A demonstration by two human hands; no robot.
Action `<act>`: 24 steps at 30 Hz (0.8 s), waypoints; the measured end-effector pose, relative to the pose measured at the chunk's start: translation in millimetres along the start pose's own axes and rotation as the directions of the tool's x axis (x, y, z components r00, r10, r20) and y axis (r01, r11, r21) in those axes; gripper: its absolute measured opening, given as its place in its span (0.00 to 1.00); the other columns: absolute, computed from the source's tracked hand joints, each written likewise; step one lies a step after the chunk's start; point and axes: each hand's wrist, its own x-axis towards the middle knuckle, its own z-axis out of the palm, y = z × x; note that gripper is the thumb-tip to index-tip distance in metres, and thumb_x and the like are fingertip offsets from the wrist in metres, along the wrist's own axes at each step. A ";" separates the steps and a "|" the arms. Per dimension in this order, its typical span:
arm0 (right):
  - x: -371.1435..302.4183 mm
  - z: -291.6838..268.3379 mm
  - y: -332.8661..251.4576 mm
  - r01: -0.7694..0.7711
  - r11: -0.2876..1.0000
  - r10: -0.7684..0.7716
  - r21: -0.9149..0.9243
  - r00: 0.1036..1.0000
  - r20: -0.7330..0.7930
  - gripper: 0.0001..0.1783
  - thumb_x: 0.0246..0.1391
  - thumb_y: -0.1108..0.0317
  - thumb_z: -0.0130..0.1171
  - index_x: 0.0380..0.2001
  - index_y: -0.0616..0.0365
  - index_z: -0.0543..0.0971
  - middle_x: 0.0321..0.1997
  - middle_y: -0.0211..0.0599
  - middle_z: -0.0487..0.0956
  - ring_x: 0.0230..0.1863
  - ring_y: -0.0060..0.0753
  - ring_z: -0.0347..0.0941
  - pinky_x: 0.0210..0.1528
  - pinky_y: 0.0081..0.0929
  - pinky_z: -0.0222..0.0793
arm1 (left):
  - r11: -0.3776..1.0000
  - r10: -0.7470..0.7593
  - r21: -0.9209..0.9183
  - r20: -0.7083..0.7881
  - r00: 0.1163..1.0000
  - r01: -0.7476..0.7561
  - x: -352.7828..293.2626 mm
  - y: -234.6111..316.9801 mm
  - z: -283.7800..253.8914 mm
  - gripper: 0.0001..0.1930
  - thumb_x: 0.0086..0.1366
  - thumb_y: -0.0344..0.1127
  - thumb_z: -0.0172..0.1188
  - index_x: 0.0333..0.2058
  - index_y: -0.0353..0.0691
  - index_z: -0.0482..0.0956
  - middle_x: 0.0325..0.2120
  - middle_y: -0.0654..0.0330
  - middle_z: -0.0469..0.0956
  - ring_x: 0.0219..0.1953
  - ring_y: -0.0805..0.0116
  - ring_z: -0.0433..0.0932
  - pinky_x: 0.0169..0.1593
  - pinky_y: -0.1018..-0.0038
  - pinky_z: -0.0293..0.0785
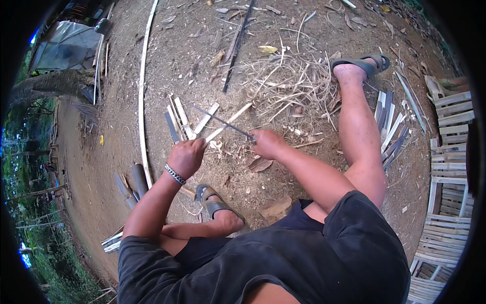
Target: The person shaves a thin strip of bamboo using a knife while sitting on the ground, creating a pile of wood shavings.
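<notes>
My left hand (187, 156), with a chain bracelet on its wrist, is closed round the near end of a pale split-bamboo strip (230, 121). The strip slants up and to the right from my fist. In my right hand (269, 144) is a knife, gripped by its handle. Its long, narrow dark blade (217, 119) points up and left and crosses the strip; whether the edge touches the wood I cannot tell. Just beyond my left hand, several short split-bamboo pieces (181, 114) lie on the ground. My fingers hide most of the knife's handle.
A heap of thin shavings (296, 88) lies beside my right foot. More split pieces (389, 121) rest right of that leg. A long pale pole (143, 91) runs along the left, near dark bamboo sections (139, 178). A slatted bamboo bench (448, 223) stands at the right.
</notes>
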 end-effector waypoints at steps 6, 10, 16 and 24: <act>-18.4 -5.4 -34.8 0.053 0.996 -0.048 -0.072 0.997 0.062 0.18 0.58 0.75 0.50 0.51 0.56 0.76 0.44 0.44 0.80 0.43 0.39 0.79 0.45 0.36 0.78 | 0.994 -0.103 0.035 0.065 0.993 0.101 -6.9 -0.4 -6.2 0.07 0.65 0.34 0.57 0.38 0.39 0.78 0.25 0.52 0.80 0.30 0.53 0.81 0.34 0.60 0.76; -3.5 -22.2 33.2 -0.171 0.984 0.172 0.040 0.985 -0.026 0.21 0.57 0.77 0.49 0.53 0.54 0.75 0.39 0.41 0.79 0.36 0.35 0.77 0.35 0.32 0.77 | 0.998 -0.065 0.000 0.030 0.997 0.065 9.8 8.3 -13.7 0.07 0.65 0.34 0.58 0.39 0.39 0.79 0.26 0.51 0.81 0.30 0.51 0.81 0.35 0.59 0.77; 1.7 1.3 8.7 -0.029 0.999 0.030 0.025 0.999 -0.018 0.19 0.58 0.75 0.49 0.53 0.57 0.77 0.40 0.44 0.80 0.36 0.35 0.77 0.38 0.36 0.75 | 0.996 -0.063 -0.060 -0.037 0.997 0.061 -5.2 0.1 -2.1 0.08 0.64 0.33 0.59 0.39 0.38 0.80 0.27 0.51 0.81 0.30 0.50 0.81 0.36 0.59 0.78; 15.6 5.9 22.6 -0.116 0.993 0.114 -0.029 0.992 -0.048 0.18 0.58 0.75 0.49 0.50 0.54 0.78 0.42 0.45 0.82 0.43 0.44 0.80 0.46 0.39 0.76 | 0.986 -0.128 -0.117 -0.036 0.991 0.123 -2.7 -7.6 -3.3 0.08 0.64 0.33 0.59 0.38 0.37 0.80 0.27 0.50 0.81 0.30 0.48 0.81 0.36 0.58 0.78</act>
